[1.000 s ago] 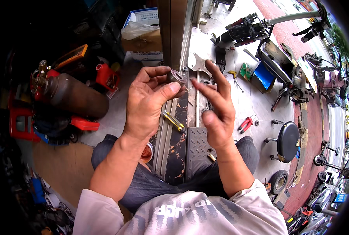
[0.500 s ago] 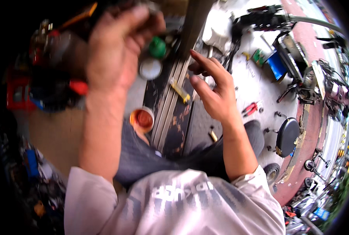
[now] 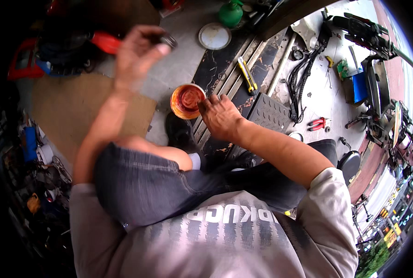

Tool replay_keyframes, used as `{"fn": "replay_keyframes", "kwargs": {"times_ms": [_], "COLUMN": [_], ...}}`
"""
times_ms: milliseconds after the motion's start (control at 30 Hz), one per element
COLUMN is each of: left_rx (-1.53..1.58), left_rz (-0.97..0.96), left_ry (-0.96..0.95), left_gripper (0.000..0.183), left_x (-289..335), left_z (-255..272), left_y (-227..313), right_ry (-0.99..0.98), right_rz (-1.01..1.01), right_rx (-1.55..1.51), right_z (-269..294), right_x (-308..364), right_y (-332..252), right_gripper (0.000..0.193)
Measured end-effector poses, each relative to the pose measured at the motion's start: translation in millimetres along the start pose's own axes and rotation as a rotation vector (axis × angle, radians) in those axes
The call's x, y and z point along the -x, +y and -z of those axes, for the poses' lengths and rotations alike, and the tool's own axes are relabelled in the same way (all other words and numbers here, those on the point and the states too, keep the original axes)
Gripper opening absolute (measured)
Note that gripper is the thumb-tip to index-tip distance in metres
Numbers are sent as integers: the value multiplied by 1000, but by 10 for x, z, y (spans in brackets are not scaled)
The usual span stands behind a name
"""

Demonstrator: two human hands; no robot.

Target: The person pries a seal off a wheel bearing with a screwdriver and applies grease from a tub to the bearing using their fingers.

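1. The left hand (image 3: 136, 55), somewhat blurred, was raised on the left, its thumb and fingers pinched on a dark ring-shaped part (image 3: 169, 41) above the grey floor (image 3: 184, 56).
2. The right hand (image 3: 221, 116) was well apart from the left, its fingers bent down at the right rim of a round tub (image 3: 188, 101) smeared orange-red inside; whether they gripped that rim, I could not tell.
3. The tub stood just beyond a dark shoe (image 3: 179, 132), left of metal rails (image 3: 225, 88) that ran from near to far beside a dark strip (image 3: 210, 69) with worn, flaking paint.
4. A yellow utility knife (image 3: 247, 76) lay along the rails, and a raised-pattern plate (image 3: 267, 115) sat to its near right.
5. Farther off, left of the rails, a round pale disc (image 3: 214, 36) lay flat near a green bottle (image 3: 230, 15).
6. On the left, a brown sheet (image 3: 90, 97) covered part of the floor, with a red container (image 3: 105, 42) beyond it.
7. Pale floor on the right held a black cable bundle (image 3: 303, 78), red-handled pliers (image 3: 318, 123) and a yellow-handled screwdriver (image 3: 329, 68).
8. A dark round stool (image 3: 349, 163) stood at the near right, close to reddish paving outside.
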State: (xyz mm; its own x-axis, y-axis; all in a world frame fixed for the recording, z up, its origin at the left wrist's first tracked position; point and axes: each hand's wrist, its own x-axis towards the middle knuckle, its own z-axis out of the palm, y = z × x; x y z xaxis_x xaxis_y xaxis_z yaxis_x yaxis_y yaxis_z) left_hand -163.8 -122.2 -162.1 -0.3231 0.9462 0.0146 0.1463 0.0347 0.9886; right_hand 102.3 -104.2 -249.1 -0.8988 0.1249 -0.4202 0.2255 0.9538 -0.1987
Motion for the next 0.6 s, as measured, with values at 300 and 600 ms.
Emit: {"fn": "replay_keyframes", "kwargs": {"times_ms": [300, 600], "left_rx": [429, 472], "left_rz": [449, 571], "left_ry": [-524, -615], "left_gripper": [33, 31], "left_x": [69, 92], "left_z": [-479, -477], "left_y": [-1221, -1408], "right_ry": [-122, -391], "right_rz": [178, 245], "right_rx": [359, 569], "right_z": [69, 258], "right_x": [-161, -379], "right_y": [-286, -544], "right_gripper": [45, 46]}}
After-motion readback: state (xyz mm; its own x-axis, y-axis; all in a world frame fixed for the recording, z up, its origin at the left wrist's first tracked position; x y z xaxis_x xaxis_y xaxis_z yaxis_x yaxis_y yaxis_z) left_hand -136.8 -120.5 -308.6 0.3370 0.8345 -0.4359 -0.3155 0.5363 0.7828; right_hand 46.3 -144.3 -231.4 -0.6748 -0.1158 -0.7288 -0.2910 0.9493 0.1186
